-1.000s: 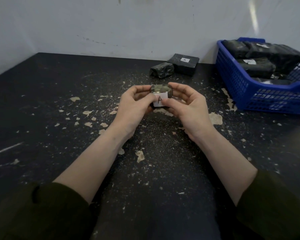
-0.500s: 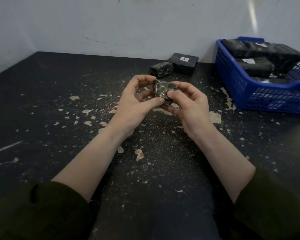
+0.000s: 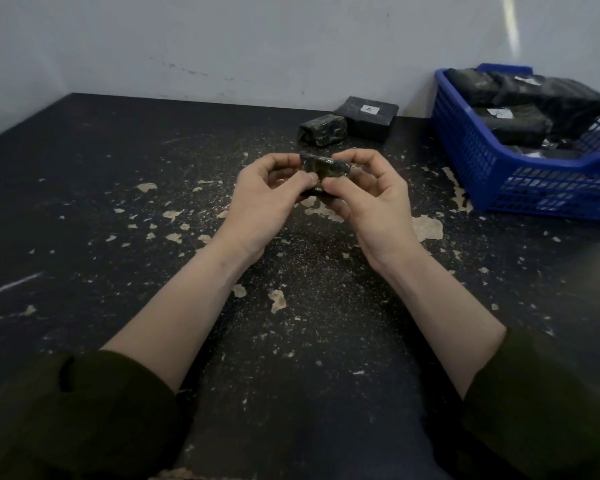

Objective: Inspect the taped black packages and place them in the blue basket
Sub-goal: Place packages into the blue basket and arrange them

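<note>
I grip a small glossy tape-wrapped black package point(image 3: 323, 171) between my left hand point(image 3: 267, 199) and right hand point(image 3: 371, 199), raised above the scuffed black bench point(image 3: 118, 209), left of the blue plastic basket point(image 3: 499, 168).

Looks down on a black table point(image 3: 84, 209) set in a corner, back edge against a pale grey-white wall point(image 3: 291, 46), left edge against a second wall point(image 3: 4, 81) of the same colour. Worn all over: tan patches point(image 3: 426, 227) of flaked coating, fine pale specks thickest near the middle, one long white scratch point(image 3: 11, 287) at the left. Faint dark scuff marks point(image 3: 184, 68) low on the back wall. Bright slanted streak of light point(image 3: 512, 29) high on that wall at the right, elsewhere dim and even
</note>
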The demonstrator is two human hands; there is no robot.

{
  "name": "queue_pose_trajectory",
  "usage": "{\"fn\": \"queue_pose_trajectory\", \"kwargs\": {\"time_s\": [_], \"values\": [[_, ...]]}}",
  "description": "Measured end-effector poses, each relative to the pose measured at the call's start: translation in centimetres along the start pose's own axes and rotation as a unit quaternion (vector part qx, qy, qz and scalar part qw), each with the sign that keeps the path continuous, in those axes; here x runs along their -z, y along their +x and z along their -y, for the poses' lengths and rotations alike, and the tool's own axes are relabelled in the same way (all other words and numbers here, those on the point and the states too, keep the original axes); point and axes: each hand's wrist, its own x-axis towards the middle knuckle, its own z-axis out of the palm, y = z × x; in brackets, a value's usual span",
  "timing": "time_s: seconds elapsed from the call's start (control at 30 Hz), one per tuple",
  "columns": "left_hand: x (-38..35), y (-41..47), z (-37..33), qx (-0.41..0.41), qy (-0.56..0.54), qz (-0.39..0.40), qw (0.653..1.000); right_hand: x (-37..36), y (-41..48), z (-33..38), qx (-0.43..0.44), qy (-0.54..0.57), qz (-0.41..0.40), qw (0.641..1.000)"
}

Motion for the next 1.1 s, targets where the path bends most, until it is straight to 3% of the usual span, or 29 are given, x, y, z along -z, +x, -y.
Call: {"fn": "queue_pose_trajectory", "kwargs": {"time_s": [0.2, 0.37, 0.5, 0.67, 0.77, 0.93, 1.1], "values": [[-0.02, -0.15, -0.11, -0.032, 0.044, 0.008, 0.998, 0.22, 0.19, -0.24, 0.018, -0.057, 0.003, 0.998], [-0.08, -0.38, -0.35, -0.028, 0.036, 0.015, 0.999, 0.33, 0.3, -0.02, -0.027, 0.017, -0.002, 0.999], [0.22, -0.37, -0.36, -0.038, 0.034, 0.023, 0.998, 0.41, 0.17, 0.1, -0.022, 0.007, 0.012, 1.0], [0.29, -0.35, -0.81, 0.042, -0.056, 0.04, 0.997, 0.79, 0.19, 0.01, 0.037, -0.046, 0.03, 0.998], [0.15, -0.31, -0.78, 0.061, -0.05, 0.016, 0.997, 0.8, 0.15, 0.35, 0.036, -0.031, 0.059, 0.997], [-0.11, -0.54, -0.67, 0.021, -0.012, -0.007, 1.0, 0.4, 0.35, 0.23, -0.034, -0.026, 0.014, 0.999], [0.13, -0.75, -0.48, -0.036, 0.047, 0.014, 0.998, 0.64, 0.52, 0.14, -0.027, -0.071, -0.026, 0.997]]}}
